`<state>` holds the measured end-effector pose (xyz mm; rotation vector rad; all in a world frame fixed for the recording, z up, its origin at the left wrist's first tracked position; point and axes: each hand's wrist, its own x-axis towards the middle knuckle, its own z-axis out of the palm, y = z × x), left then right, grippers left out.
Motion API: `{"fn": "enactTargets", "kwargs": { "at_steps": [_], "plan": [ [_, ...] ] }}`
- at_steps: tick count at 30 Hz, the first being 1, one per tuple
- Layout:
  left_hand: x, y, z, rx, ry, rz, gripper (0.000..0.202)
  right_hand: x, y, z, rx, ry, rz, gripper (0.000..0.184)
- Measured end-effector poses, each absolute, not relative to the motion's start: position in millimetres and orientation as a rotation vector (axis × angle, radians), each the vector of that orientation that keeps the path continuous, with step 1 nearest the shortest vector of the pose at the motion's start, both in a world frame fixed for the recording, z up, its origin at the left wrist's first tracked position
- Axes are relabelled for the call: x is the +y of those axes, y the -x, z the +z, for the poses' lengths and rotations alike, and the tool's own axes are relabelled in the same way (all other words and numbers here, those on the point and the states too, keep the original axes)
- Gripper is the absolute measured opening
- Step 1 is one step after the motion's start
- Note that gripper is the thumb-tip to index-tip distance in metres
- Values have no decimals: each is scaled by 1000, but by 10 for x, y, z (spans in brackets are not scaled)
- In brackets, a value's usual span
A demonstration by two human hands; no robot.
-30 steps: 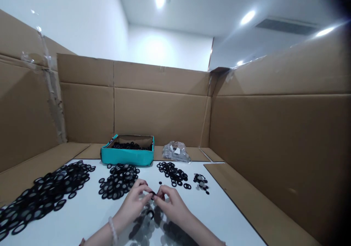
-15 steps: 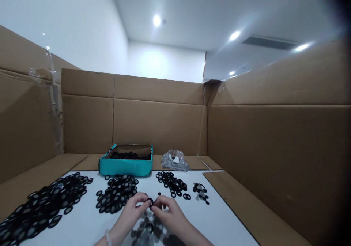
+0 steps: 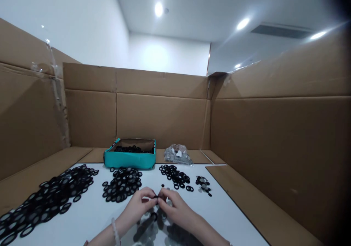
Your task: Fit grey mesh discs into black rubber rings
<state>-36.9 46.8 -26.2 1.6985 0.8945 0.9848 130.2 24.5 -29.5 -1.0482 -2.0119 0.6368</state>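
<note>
My left hand and my right hand meet over the white table top, fingertips pinched together on a small black ring. Below the hands lies a heap of black rings mixed with grey discs. A pile of black rings lies just beyond my left hand. A smaller pile of rings lies beyond my right hand. My left wrist wears a pale bead bracelet.
A teal cardboard box with rings inside stands at the back. A crumpled clear plastic bag lies beside it. A wide spread of larger rings covers the left. A small cluster lies right. Cardboard walls surround the table.
The view tilted up and then back down. Both hands stay pinched together on the small ring, shifted slightly right in view.
</note>
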Motion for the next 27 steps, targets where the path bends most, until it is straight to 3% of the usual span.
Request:
{"fn": "enactTargets", "kwargs": {
  "at_steps": [16,27],
  "plan": [
    [405,384,-159,951,-1774,971,21,265,-1323,-304,-1910,973,894,37],
    [345,393,-14,846,-1291,937,35,281,-1332,-256,-1623,906,1226,42]
  ]
}}
